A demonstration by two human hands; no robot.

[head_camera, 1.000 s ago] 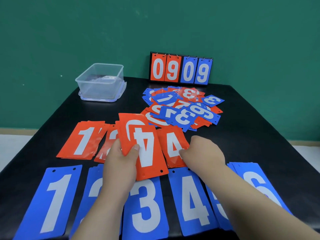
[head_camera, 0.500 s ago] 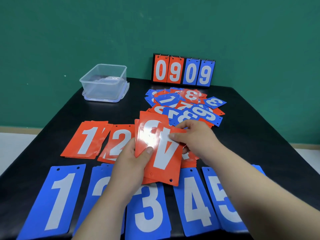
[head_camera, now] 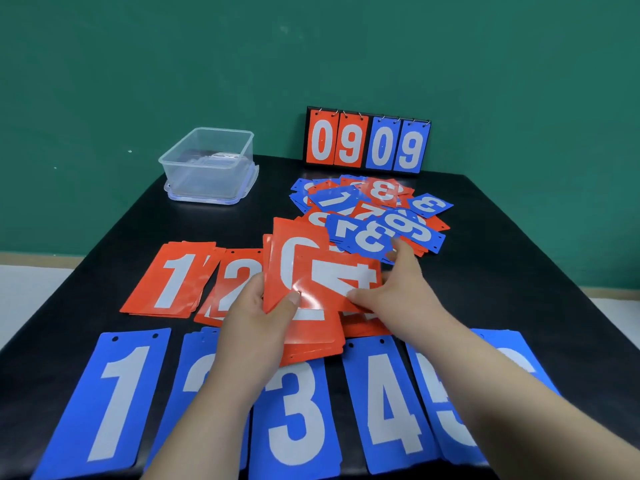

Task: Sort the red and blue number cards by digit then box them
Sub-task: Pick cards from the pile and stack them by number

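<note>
**Black table, cards partly sorted**

On the black table (head_camera: 502, 271), before a green wall, the left hand (head_camera: 252, 323) grips a stack of red cards (head_camera: 311, 337) with the thumb pressed on top. The right hand (head_camera: 401, 289) pinches a red 4 card (head_camera: 339, 275), turned sideways, over this stack. To the left lie the red 1 pile (head_camera: 173, 278) and the red 2 pile (head_camera: 235, 278). A row of blue cards (head_camera: 294, 410) lies along the near edge. Further back are a mixed heap of cards (head_camera: 374, 220), a clear box (head_camera: 211, 168) and a small scoreboard (head_camera: 367, 142).
</note>
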